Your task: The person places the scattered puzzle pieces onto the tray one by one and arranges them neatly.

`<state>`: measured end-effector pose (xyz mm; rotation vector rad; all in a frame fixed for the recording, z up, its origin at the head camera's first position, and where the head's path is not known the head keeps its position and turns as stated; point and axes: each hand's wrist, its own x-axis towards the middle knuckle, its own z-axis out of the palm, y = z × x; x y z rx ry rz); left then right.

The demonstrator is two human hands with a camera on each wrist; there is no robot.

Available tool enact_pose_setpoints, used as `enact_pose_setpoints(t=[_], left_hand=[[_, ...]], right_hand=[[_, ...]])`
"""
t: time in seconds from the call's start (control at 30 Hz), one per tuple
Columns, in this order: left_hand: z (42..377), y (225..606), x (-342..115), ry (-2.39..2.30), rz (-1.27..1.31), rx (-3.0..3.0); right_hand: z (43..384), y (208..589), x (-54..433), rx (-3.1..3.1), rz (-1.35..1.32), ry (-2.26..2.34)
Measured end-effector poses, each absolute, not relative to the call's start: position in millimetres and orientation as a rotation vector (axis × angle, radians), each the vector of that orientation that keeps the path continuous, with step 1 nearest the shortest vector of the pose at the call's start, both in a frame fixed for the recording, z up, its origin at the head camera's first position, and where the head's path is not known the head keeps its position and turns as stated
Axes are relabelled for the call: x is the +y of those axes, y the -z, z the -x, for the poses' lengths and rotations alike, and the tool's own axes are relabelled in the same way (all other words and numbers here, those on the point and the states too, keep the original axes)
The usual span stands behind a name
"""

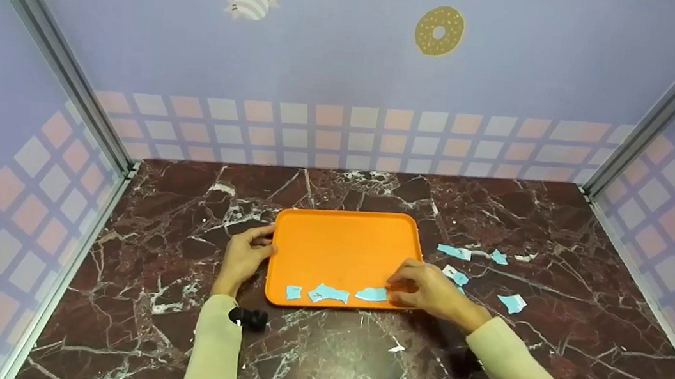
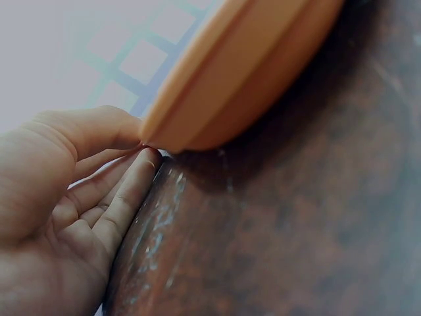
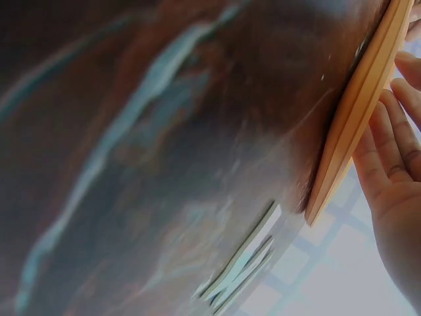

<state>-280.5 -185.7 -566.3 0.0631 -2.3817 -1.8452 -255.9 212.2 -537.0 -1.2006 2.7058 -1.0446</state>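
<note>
An orange tray [image 1: 344, 242] lies on the dark marbled table. My left hand [image 1: 244, 258] grips its left edge; in the left wrist view the thumb [image 2: 112, 128] meets the rim and the fingers reach low beside the tray's underside. Along the near side of the tray lie a small blue paper scrap [image 1: 293, 292], a longer torn scrap [image 1: 328, 294] and another blue scrap [image 1: 371, 294]. Over the tray's near right corner, my right hand [image 1: 428, 291] has its bent fingertips right at that last scrap's right end, thumb and fingers apart.
Several torn blue and white paper scraps [image 1: 512, 303] are scattered on the table [image 1: 563, 243] right of the tray. A small white scrap [image 1: 397, 349] lies near the tray's front. Patterned panels [image 1: 339, 67] enclose the table at the back and both sides.
</note>
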Motion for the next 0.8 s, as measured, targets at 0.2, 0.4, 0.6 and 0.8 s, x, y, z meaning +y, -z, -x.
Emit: enact_pose_setpoints(t=[0.2, 0.4, 0.6, 0.8], left_hand=[[281, 566, -186, 1.832, -0.057, -2.382], [281, 567, -186, 1.82, -0.062, -2.382], [280, 567, -186, 1.816, -0.039, -2.382], [280, 566, -186, 1.801, -0.031, -2.381]], right_hand=[[255, 537, 228, 2.744, 1.169, 1.053], [255, 534, 243, 2.796, 1.184, 1.083], [253, 529, 260, 2.852, 1.186, 1.099], [252, 525, 281, 2.885, 1.124, 1.091]])
